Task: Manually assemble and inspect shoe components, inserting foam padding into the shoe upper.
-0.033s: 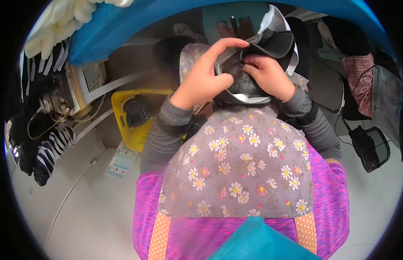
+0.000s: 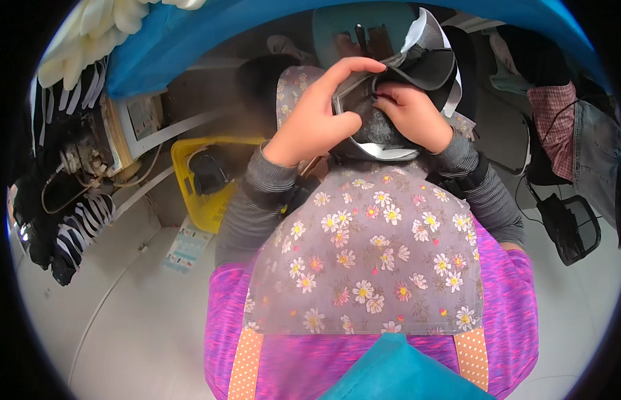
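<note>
A dark cap (image 2: 374, 123) with white edging is between my hands above my lap, its inside turned up toward me. My left hand (image 2: 317, 113) grips its left side, index finger stretched along the far edge and thumb bent at the near rim; the other fingers are hidden behind it. Reaching into the cap, my right hand (image 2: 417, 117) pinches a dark inner edge between thumb and fingertips. What exactly lies in that pinch is too small to make out. A black curved brim-like flap (image 2: 434, 70) and a white piece (image 2: 424, 32) stand up at the far right side.
On the left is a yellow basket (image 2: 184, 173) with a dark cap-like item (image 2: 210, 172) inside. A teal stool (image 2: 327, 33) stands ahead. Dark and white strips (image 2: 84, 223) hang at far left, below blue cloth (image 2: 144, 63). A black-framed object (image 2: 570, 227) is at right, near another person's legs (image 2: 594, 147).
My right hand has shifted very slightly inside the cap, and the cap's white far edge has tilted a touch. My left hand keeps its grip.
</note>
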Demonstrator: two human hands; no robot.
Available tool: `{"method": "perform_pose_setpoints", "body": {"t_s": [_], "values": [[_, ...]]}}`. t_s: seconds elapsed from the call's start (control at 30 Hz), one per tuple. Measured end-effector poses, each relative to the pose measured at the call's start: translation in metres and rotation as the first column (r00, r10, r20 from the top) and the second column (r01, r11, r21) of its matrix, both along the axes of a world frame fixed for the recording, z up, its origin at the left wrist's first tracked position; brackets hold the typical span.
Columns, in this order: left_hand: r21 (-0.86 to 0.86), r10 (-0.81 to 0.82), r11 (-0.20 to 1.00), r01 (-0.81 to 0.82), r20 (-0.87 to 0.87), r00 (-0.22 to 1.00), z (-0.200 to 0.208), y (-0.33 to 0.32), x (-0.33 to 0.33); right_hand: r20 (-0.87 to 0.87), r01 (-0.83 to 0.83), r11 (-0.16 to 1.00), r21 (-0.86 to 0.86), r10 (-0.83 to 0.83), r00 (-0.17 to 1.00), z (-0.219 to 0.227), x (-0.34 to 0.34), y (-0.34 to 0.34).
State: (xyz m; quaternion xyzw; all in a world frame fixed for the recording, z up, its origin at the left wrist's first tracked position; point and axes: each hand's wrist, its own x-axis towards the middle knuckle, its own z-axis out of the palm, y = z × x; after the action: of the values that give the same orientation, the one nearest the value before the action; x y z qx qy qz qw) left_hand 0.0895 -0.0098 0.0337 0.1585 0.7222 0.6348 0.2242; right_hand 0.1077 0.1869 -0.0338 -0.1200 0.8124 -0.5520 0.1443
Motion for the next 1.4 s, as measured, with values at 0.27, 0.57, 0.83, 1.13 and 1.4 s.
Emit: {"method": "perform_pose_setpoints", "body": {"t_s": [0.27,0.57,0.83,1.13,1.4], "values": [[0.058,0.258,0.961,-0.272,0.175,0.950,-0.019,-0.003,0.001,0.003,-0.250,0.965,-0.076,0.251,0.968,0.055,-0.002,0.013],[0.117,0.304,0.935,-0.335,0.219,0.927,-0.042,-0.004,0.004,-0.090,-0.046,0.957,-0.288,0.021,0.996,0.113,-0.015,0.029],[0.146,0.257,0.938,-0.313,0.313,0.914,-0.017,0.009,0.000,0.254,-0.044,0.988,-0.150,0.081,0.964,0.078,-0.001,0.007],[0.011,0.283,0.957,-0.290,0.177,0.943,-0.023,0.007,-0.001,0.249,-0.128,0.975,0.179,0.080,0.965,0.077,-0.002,0.004],[0.036,0.203,0.977,-0.211,0.160,0.966,-0.017,0.001,-0.002,0.089,-0.111,0.993,-0.042,0.114,0.989,0.052,-0.002,0.014]]}}
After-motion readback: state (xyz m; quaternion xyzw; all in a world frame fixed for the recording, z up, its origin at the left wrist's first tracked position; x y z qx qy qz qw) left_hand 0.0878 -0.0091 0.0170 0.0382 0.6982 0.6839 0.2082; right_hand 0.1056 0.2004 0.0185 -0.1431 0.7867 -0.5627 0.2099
